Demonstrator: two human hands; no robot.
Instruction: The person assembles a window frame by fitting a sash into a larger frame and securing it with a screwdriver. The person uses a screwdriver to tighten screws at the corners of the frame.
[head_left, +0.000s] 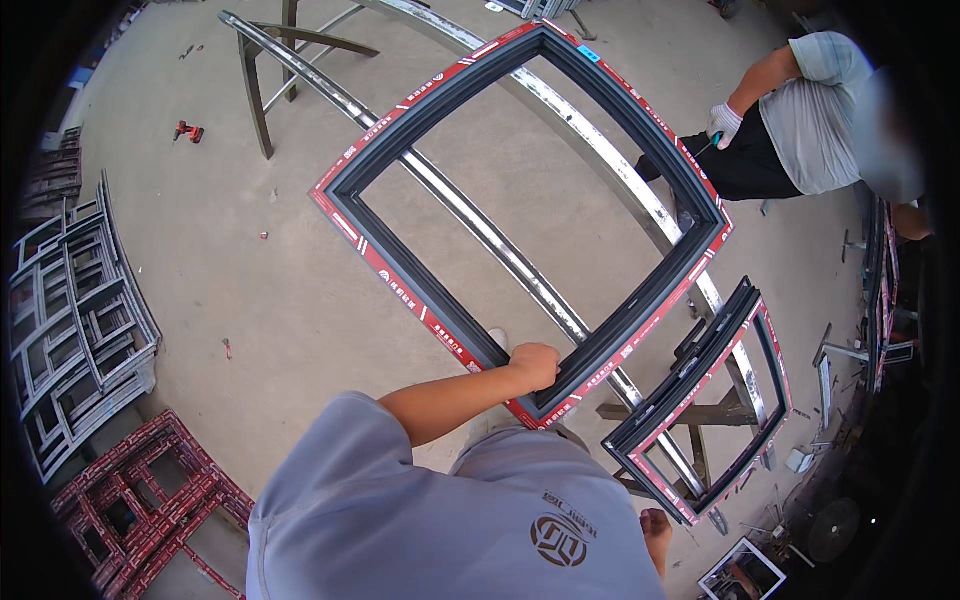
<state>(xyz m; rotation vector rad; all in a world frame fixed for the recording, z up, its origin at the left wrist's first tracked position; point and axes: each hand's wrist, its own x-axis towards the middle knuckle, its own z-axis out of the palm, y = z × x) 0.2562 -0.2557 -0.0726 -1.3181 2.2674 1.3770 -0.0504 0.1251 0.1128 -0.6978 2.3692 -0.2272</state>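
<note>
A large window frame [470,75], dark grey with red printed protective film on its outer faces, lies across two metal rails in front of me. My left hand [537,367] is closed on the frame's near corner, its fingers over the inner edge. My right hand [656,532] hangs low at my right side, apart from the frames. Its fingers are mostly hidden by my body and no object shows in it. A smaller sash [700,400] with similar film rests on the rails to the right, nearest to my right hand.
Silver rails [500,225] on dark legs carry both frames. Across the large frame, a person [815,120] in a white glove holds a screwdriver [716,139] beside its far right side. A red power drill [188,131] lies on the floor. Stacked grey frames [85,320] and red-filmed frames [150,500] stand at left.
</note>
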